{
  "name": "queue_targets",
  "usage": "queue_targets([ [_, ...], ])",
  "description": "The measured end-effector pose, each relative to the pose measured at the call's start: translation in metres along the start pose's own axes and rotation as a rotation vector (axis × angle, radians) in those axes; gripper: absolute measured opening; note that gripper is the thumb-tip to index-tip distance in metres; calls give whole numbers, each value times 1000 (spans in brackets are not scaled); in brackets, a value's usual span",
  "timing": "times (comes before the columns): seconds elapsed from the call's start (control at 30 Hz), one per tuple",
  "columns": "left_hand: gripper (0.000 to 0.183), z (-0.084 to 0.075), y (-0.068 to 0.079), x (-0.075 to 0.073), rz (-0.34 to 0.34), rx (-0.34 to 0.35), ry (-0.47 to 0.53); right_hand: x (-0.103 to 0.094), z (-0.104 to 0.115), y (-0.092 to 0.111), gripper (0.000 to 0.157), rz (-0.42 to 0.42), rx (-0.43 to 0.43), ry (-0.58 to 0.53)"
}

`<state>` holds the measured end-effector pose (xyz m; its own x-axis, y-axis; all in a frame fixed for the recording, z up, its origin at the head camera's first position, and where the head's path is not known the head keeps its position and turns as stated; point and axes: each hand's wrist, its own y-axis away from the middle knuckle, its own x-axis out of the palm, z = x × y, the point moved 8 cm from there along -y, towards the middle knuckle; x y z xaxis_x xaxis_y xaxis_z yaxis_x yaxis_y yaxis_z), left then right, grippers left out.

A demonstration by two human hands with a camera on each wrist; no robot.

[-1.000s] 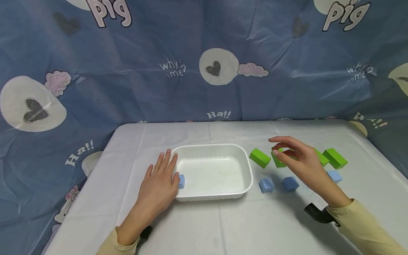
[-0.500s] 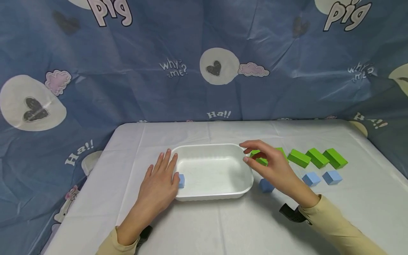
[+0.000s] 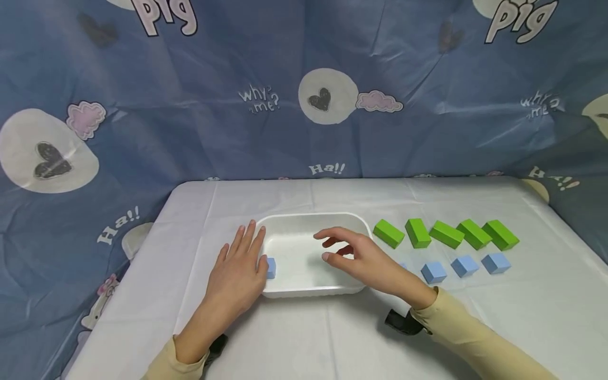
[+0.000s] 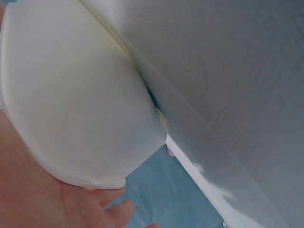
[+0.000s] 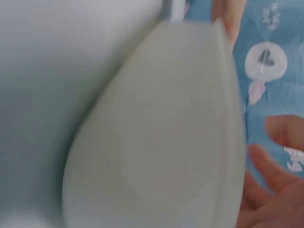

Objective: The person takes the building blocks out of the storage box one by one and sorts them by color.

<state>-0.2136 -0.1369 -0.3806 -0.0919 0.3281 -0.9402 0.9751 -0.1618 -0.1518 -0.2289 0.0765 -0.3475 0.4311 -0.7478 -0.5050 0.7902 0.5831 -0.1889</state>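
Note:
A white tray (image 3: 294, 248) sits mid-table in the head view. My left hand (image 3: 239, 273) rests flat along its left rim, fingers straight and slightly spread. Inside the tray, right by the left thumb, lies a small blue block (image 3: 271, 268), partly hidden. My right hand (image 3: 363, 261) hovers over the tray's right part with loosely curved fingers, thumb and forefinger apart, and nothing shows between them. In the right wrist view the fingers (image 5: 270, 168) stand apart beside the tray's outer wall (image 5: 156, 133). The left wrist view has the tray's underside (image 4: 85, 104) with the left fingertips (image 4: 121, 211) below.
Right of the tray runs a row of several green blocks (image 3: 446, 234). In front of them lie several blue blocks (image 3: 465, 266), the leftmost mostly hidden behind the right hand. White cloth covers the table (image 3: 304, 338). A blue printed curtain (image 3: 214, 132) hangs behind.
My right hand has moved left from above the green blocks to over the tray, its fingers still loosely curved. The left hand, tray and blocks have stayed in place.

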Motion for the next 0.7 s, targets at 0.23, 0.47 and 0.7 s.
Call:
queue_targets([
  [0.23, 56, 0, -1, 0, -2, -5, -12, 37, -1, -14, 39, 141, 3, -73],
  [0.47, 56, 1, 0, 1, -3, -6, -16, 63, -6, -30, 43, 265, 33, -96],
  [0.7, 56, -1, -1, -1, -12, 8, -27, 79, -8, -43, 48, 328, 73, -96],
])
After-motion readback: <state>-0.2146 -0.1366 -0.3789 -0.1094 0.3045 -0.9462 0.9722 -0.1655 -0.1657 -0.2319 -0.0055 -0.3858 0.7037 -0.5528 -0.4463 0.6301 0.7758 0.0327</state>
